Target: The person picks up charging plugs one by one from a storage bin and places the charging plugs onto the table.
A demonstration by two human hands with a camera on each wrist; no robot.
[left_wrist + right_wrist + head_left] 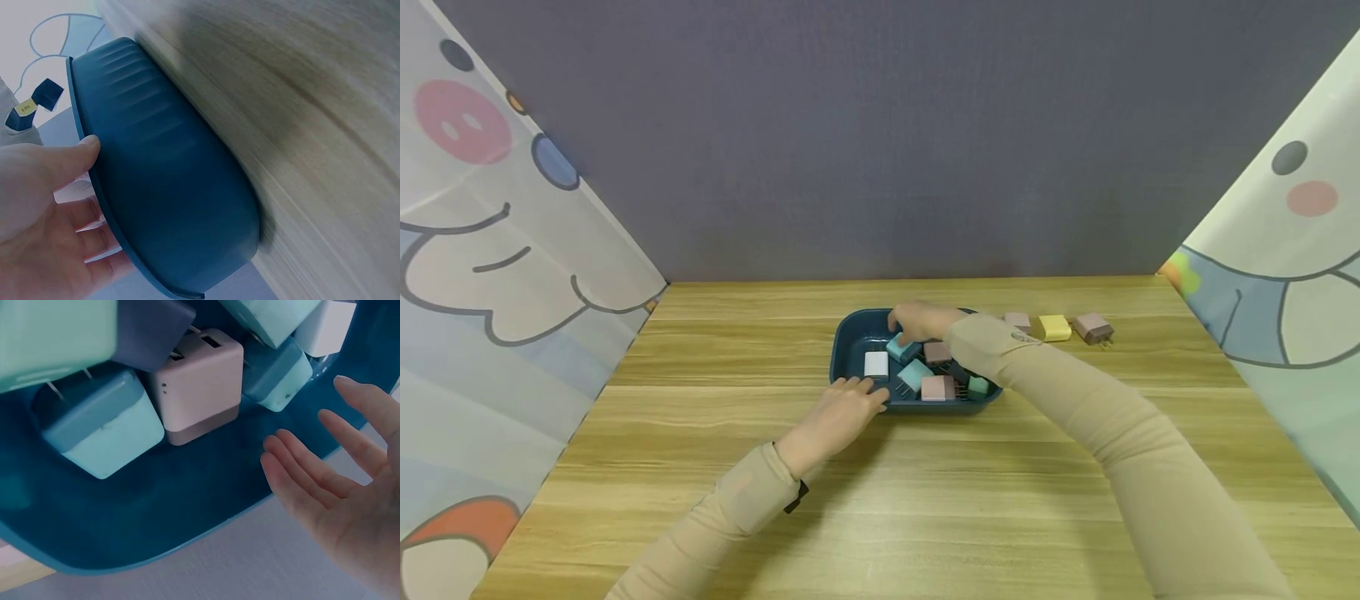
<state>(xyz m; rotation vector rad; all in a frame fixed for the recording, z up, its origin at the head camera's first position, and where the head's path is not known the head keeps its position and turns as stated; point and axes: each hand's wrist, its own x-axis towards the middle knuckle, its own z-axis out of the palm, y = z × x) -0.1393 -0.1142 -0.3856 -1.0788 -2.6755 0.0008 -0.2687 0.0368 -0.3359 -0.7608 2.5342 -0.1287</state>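
Observation:
A dark blue plastic tray [839,354] on the table holds several USB charger plugs: a white charger [876,364], teal chargers [914,374], pink chargers [934,388] and a green charger [978,385] among them. At the tray's near left edge my left hand [841,414] grips the rim, thumb on the outer wall [162,162] and fingers inside. Over the far side reaches my right hand [925,319]. Its fingers are extended and hold nothing in the right wrist view, close to a teal charger [278,375] and a pink charger [203,387].
Right of the tray, in a row on the wooden table [737,350], lie a pale pink charger [1017,320], a yellow charger [1055,328] and a mauve charger [1093,327]. A grey panel [880,150] rises behind the table, with cartoon-printed cloths on both sides.

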